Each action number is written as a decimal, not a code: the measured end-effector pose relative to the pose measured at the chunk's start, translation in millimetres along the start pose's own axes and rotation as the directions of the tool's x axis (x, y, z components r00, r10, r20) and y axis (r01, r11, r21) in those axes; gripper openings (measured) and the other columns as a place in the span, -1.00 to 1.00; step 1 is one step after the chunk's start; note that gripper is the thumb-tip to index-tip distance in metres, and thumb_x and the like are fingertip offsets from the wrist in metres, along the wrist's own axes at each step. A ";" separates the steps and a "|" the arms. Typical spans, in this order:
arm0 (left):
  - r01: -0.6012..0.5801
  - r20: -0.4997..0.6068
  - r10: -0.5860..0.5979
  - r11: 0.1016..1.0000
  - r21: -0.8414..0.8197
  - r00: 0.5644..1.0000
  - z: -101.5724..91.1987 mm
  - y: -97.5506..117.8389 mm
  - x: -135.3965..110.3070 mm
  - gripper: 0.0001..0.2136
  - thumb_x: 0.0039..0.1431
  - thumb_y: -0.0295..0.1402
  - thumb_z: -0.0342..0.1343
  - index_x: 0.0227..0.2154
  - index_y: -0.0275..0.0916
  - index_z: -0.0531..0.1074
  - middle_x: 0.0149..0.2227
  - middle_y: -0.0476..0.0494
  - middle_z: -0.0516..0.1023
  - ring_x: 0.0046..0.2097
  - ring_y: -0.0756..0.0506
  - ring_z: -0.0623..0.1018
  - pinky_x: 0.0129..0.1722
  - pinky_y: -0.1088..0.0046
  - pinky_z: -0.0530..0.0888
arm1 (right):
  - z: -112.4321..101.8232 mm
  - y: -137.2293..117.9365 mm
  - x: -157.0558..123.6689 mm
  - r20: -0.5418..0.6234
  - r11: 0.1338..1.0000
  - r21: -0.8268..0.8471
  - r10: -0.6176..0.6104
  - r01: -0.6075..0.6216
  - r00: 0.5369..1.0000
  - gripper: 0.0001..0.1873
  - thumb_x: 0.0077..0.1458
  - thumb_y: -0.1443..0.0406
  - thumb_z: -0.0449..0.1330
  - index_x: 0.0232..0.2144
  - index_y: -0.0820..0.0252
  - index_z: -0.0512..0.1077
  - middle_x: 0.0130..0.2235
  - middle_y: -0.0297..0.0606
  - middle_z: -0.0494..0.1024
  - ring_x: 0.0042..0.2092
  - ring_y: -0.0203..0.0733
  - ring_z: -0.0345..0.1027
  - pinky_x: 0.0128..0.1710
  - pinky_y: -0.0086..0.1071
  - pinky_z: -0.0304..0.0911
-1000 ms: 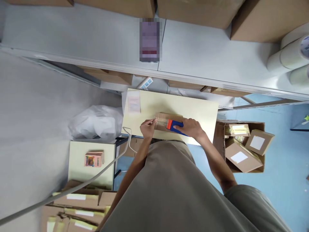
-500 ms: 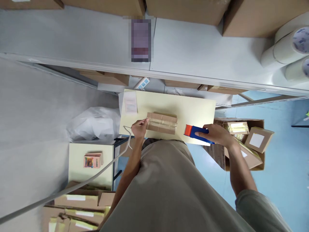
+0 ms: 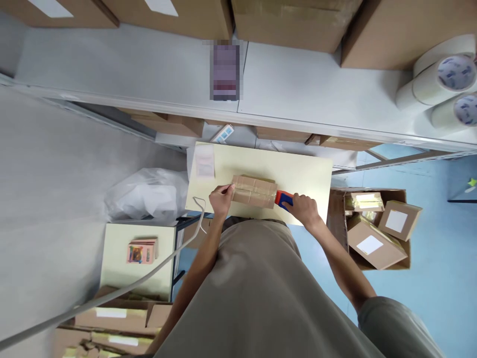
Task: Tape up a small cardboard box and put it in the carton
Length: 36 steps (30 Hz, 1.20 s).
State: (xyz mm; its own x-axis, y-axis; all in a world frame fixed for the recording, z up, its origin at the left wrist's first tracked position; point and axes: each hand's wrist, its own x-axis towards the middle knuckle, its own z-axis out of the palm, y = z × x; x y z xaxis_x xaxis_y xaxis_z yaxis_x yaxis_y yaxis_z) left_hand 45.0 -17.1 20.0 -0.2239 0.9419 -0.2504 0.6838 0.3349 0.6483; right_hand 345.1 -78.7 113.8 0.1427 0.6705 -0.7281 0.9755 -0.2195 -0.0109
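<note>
grey shelf point(image 3: 316, 94) across the top, from 10 to 2 o'clock, loaded with big cardboard cartons point(image 3: 294, 20) along its far edge and rolls of tape point(image 3: 439, 74) at 2 o'clock. below it, near the middle of the view, pale yellow bench point(image 3: 298, 171) with bare surface showing toward 1 o'clock. open carton point(image 3: 404, 199) on the blue floor at 3 o'clock, just beside the bench's right end, holding small brown parcels point(image 3: 372, 246) with white labels. crumpled white plastic bag point(image 3: 149, 194) at 9 o'clock, against the bench's left end. smaller yellow stool-like surface point(image 3: 119, 258) at 8 o'clock carrying a pink packet point(image 3: 141, 250). more labelled cartons point(image 3: 112, 318) at 7 o'clock.

on the bench, lying flat at centre: brown cardboard parcel point(image 3: 254, 191), glossy tape running along its top. white slip of paper point(image 3: 204, 161) at 11 o'clock from the parcel, well apart from it.

left hand point(image 3: 221, 200) curled against the parcel's left end, fingers touching the cardboard. right hand point(image 3: 304, 209) closed round the blue handle of a tape dispenser point(image 3: 283, 199), whose red head touches the parcel's right end at 3 o'clock.
</note>
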 end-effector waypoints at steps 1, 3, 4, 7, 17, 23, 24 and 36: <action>-0.005 0.001 0.005 1.000 -0.001 1.000 0.0 -0.4 0.4 -0.73 0.30 -0.11 0.23 -0.24 -0.14 0.75 -0.13 -0.18 0.78 -0.05 -0.24 0.73 0.04 0.29 0.58 | 3.4 -5.4 -0.9 -0.023 1.000 0.001 0.006 -0.006 1.000 -0.47 0.51 -0.04 0.11 0.03 0.33 0.55 -0.05 0.17 0.70 -0.03 0.09 0.65 -0.17 -0.30 0.36; -0.008 0.004 0.008 1.000 -0.003 1.000 -0.1 -1.7 1.5 -0.73 0.30 -0.10 0.23 -0.25 -0.13 0.74 -0.13 -0.18 0.78 -0.06 -0.23 0.73 0.03 0.29 0.57 | 10.4 -14.6 -0.1 -0.071 1.000 0.007 0.024 -0.023 0.997 -0.49 0.51 -0.01 0.11 0.02 0.36 0.53 -0.08 0.20 0.70 -0.03 0.12 0.66 -0.18 -0.28 0.37; -0.007 0.005 0.007 1.000 -0.002 1.000 -0.1 -2.7 2.2 -0.73 0.30 -0.10 0.23 -0.25 -0.13 0.74 -0.14 -0.17 0.78 -0.06 -0.23 0.73 0.03 0.30 0.57 | 14.0 -18.6 1.6 -0.093 0.999 0.011 0.034 -0.033 0.995 -0.50 0.51 0.01 0.12 0.03 0.39 0.52 -0.09 0.21 0.70 -0.04 0.14 0.66 -0.18 -0.27 0.37; 0.002 -0.003 -0.002 1.000 -0.006 1.000 0.7 -7.2 4.0 -0.72 0.29 -0.09 0.24 -0.25 -0.14 0.74 -0.15 -0.18 0.78 -0.06 -0.23 0.73 0.00 0.31 0.57 | 25.4 -29.2 10.9 -0.157 0.997 0.034 0.071 -0.067 0.985 -0.51 0.52 0.05 0.13 0.04 0.44 0.50 -0.15 0.26 0.70 -0.05 0.17 0.66 -0.15 -0.23 0.37; -0.045 0.007 0.046 0.993 -0.111 0.999 9.6 -19.8 17.2 -0.78 0.27 -0.18 0.26 -0.21 -0.18 0.73 -0.11 -0.20 0.78 -0.06 -0.23 0.73 0.03 0.31 0.59 | 48.8 -33.4 34.0 -0.145 0.962 0.184 0.229 -0.201 0.962 -0.46 0.51 -0.03 0.11 0.07 0.37 0.51 -0.02 0.22 0.70 0.05 0.12 0.65 -0.05 -0.29 0.40; -0.063 0.098 0.066 0.997 -0.037 0.993 8.6 -29.8 31.0 -0.83 0.29 -0.26 0.22 -0.24 -0.16 0.69 -0.13 -0.20 0.77 -0.05 -0.22 0.72 0.01 0.32 0.58 | 57.2 -39.9 41.1 -0.119 0.951 0.205 0.258 -0.230 0.959 -0.50 0.49 0.01 0.16 0.07 0.36 0.57 0.02 0.24 0.70 0.08 0.12 0.65 -0.05 -0.26 0.42; -0.056 0.110 0.060 0.998 -0.039 0.992 8.2 -31.6 32.4 -0.84 0.29 -0.27 0.22 -0.24 -0.16 0.68 -0.14 -0.20 0.77 -0.06 -0.22 0.73 0.01 0.32 0.58 | 56.5 -41.1 40.9 -0.126 0.949 0.214 0.260 -0.230 0.957 -0.52 0.49 0.02 0.17 0.06 0.35 0.57 0.02 0.24 0.70 0.08 0.12 0.65 -0.05 -0.27 0.42; -0.605 -0.160 0.590 0.717 -0.346 0.791 -16.6 108.4 54.3 -0.81 0.43 -0.32 0.14 0.03 -0.13 0.54 0.05 -0.23 0.67 0.10 -0.21 0.66 0.14 0.20 0.60 | -86.1 4.9 -3.9 -0.657 0.901 0.408 0.176 0.149 0.733 -0.52 0.44 -0.06 0.10 0.01 0.19 0.53 -0.21 -0.04 0.74 -0.15 0.10 0.67 -0.25 -0.31 0.32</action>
State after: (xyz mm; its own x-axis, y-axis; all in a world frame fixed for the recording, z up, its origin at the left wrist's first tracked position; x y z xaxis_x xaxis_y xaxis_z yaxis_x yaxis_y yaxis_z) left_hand 95.4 70.8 88.6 0.1154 0.9472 0.2991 0.3854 -0.3202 0.8654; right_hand 363.7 -21.4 175.6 0.3860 0.9185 -0.0854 0.8320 -0.3866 -0.3979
